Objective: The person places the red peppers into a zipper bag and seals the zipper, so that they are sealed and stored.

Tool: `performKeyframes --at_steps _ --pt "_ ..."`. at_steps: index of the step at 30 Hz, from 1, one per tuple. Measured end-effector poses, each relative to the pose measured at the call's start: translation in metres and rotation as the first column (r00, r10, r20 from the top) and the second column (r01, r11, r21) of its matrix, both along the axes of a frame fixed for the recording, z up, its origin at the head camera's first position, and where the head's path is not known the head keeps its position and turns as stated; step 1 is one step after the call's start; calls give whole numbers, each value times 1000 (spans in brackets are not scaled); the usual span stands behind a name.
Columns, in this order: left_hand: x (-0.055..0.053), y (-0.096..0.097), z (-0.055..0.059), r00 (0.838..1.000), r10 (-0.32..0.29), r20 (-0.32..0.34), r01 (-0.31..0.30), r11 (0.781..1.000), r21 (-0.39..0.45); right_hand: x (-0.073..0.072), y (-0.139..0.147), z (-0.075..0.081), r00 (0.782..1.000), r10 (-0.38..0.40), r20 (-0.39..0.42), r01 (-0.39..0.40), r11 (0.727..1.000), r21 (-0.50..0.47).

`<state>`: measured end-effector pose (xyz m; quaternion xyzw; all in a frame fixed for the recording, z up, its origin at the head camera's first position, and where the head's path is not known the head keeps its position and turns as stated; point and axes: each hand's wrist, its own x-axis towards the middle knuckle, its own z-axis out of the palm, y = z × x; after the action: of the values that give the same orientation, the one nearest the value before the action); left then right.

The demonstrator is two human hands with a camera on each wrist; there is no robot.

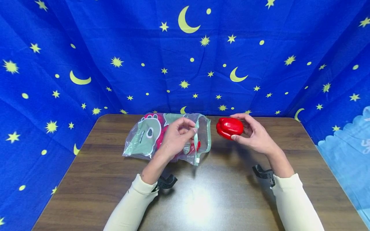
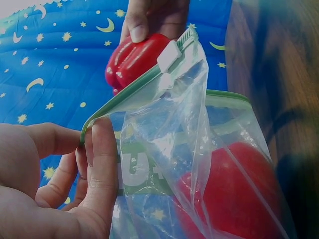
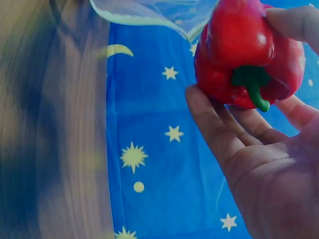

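Observation:
A clear plastic zip bag (image 1: 144, 141) with a green edge and a printed pattern lies toward the back of the table. My left hand (image 1: 177, 136) pinches the upper edge of its mouth, which gapes to the right. Through the clear plastic in the left wrist view, a red rounded thing (image 2: 244, 184) shows inside the bag. A red bell pepper (image 1: 230, 127) with a green stem is held by my right hand (image 1: 255, 134), thumb on one side and fingers on the other. The pepper is just right of the bag's mouth, apart from it.
The wooden table (image 1: 225, 192) ends at a blue curtain (image 1: 185, 57) with yellow moons and stars, which rises behind and at both sides. A white slider (image 2: 169, 57) sits on the bag's zip edge. Light blue cloth (image 1: 347, 160) hangs at the right.

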<state>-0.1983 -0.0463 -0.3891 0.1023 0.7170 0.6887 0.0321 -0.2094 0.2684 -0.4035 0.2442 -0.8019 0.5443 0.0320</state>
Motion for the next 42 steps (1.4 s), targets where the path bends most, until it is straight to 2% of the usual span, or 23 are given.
performKeyframes --at_steps 6,15,19,26,31,38,42 --pt "0 0 0 1000 -4 -3 4 1000 8 3 -15 -2 999 -4 -33 6 999 39" --pt "1 0 -1 1000 2 13 -2 1000 -11 9 -42 -11 980 -99 -173 129 976 174" --pt "1 0 0 1000 4 12 -3 1000 -16 13 -54 -13 962 -125 -243 179 961 213" --pt "2 1 1 1000 6 17 -5 1000 -26 15 -71 -20 921 -107 -374 204 951 232" --pt "2 2 1 1000 2 15 -2 1000 -19 15 -83 -25 903 -115 -413 222 949 223" --pt "2 1 1 1000 0 7 1 1000 -25 14 -95 -29 864 -182 -470 309 928 209" --pt "1 1 1 1000 -3 7 4 1000 -27 14 -102 -28 856 -216 -471 339 921 194"
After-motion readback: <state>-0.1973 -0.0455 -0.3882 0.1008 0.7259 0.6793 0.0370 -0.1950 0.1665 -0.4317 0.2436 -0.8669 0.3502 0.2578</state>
